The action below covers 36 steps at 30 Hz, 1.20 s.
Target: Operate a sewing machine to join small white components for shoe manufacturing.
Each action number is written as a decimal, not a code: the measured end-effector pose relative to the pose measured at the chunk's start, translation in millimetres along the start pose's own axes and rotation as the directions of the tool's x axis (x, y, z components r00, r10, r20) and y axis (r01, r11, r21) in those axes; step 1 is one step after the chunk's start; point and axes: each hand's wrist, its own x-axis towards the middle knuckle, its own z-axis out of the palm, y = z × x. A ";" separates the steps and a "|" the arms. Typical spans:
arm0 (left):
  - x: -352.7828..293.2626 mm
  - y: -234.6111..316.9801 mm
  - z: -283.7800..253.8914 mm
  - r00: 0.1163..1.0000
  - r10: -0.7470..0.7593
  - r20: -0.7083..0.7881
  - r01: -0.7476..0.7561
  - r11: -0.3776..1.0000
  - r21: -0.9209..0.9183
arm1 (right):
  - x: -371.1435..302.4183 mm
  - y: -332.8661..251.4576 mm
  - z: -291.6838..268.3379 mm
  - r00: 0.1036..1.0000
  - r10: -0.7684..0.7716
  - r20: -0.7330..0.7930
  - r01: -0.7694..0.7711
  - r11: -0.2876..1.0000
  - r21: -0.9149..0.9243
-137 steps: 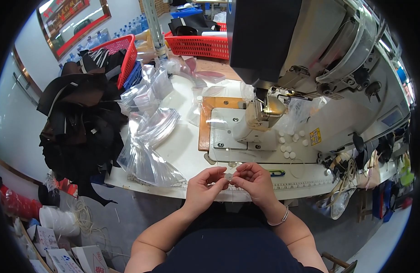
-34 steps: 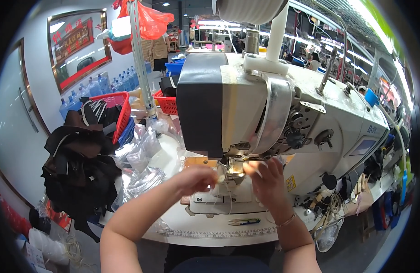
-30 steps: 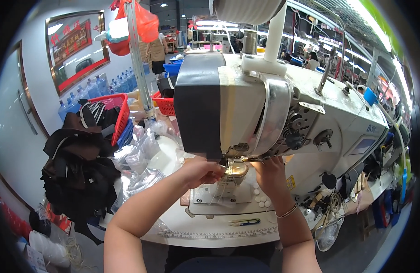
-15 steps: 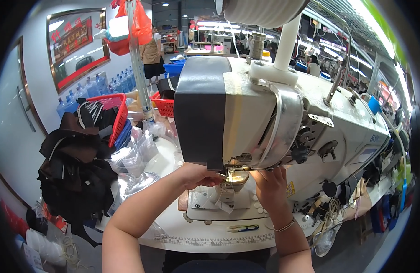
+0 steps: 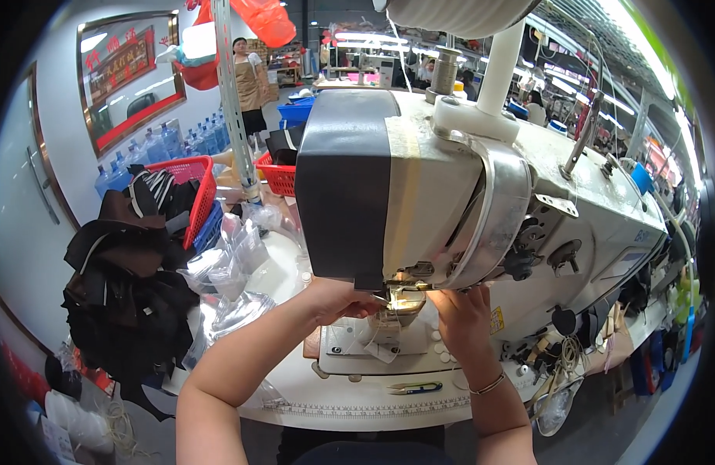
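A large sewing machine point(image 5: 443, 201) with a dark end cover fills the middle, its lit needle area point(image 5: 406, 298) low under the head. My left hand point(image 5: 343, 301) is left of that area, fingertips pinched together on something too small to make out. On the other side my right hand point(image 5: 462, 314) reaches up under the head with bent fingers drawn together; the head covers part of them, and what they hold is hidden. Pale thread and a small white tag point(image 5: 384, 353) hang below the needle area, over the metal bed plate point(image 5: 346, 345).
Yellow-and-blue thread snips point(image 5: 414, 387) lie by the ruler strip point(image 5: 357, 411) at the table's front edge. Clear plastic bags point(image 5: 237, 263) and a heap of dark pieces point(image 5: 129, 294) are at left, near a red basket point(image 5: 195, 174). A person point(image 5: 250, 85) stands farther back.
Both hands stay almost in place at the needle area. My view has shifted slightly. The hanging red bag has swung up and right, and the person behind shows more fully.
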 end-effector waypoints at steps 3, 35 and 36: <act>2.1 -4.2 -1.4 1.000 0.003 -0.004 -0.003 1.000 -0.029 | 2.8 0.9 -0.2 1.000 -0.003 0.012 0.003 1.000 -0.005; 0.4 -32.1 -4.0 0.999 -0.042 -0.028 0.033 0.963 -0.268 | -6.2 -18.3 -4.6 0.956 0.284 0.077 -0.288 0.852 0.437; 1.0 -37.3 0.3 0.999 -0.017 -0.030 0.005 0.940 -0.342 | -13.5 -38.9 -14.9 0.936 0.343 0.076 -0.326 0.767 0.552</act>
